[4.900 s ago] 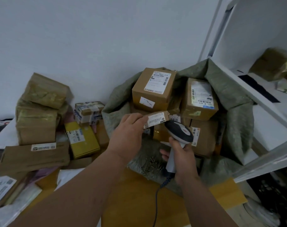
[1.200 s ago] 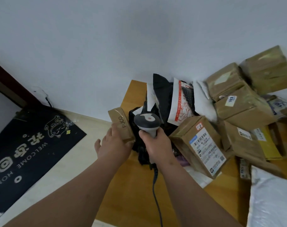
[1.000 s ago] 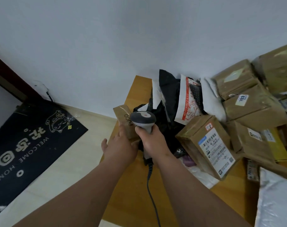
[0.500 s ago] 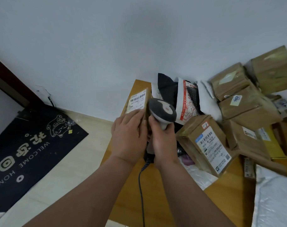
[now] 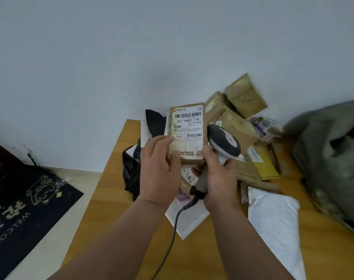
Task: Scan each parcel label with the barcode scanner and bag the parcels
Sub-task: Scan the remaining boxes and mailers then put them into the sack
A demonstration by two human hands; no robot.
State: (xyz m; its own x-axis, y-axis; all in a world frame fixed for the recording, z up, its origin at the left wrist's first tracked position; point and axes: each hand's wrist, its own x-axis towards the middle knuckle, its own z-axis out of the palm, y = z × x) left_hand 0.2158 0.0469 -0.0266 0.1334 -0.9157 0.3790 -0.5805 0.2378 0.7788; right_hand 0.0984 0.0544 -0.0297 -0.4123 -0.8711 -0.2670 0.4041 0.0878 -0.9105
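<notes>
A small brown parcel stands upright at frame centre, long axis running twelve to six, its white label facing the viewer. The left hand grips its lower edge from eight o'clock. The right hand, at four o'clock, is curled around the barcode scanner, whose head touches the parcel's right side at three o'clock. The grey-green bag lies well apart at three o'clock.

A wooden table stands against the wall. Along its far side lies a heap of brown cardboard boxes, with a yellow box among them. Black bags lie at the left edge. Two white mailers lie nearer, and a grey-green sack rests at the right.
</notes>
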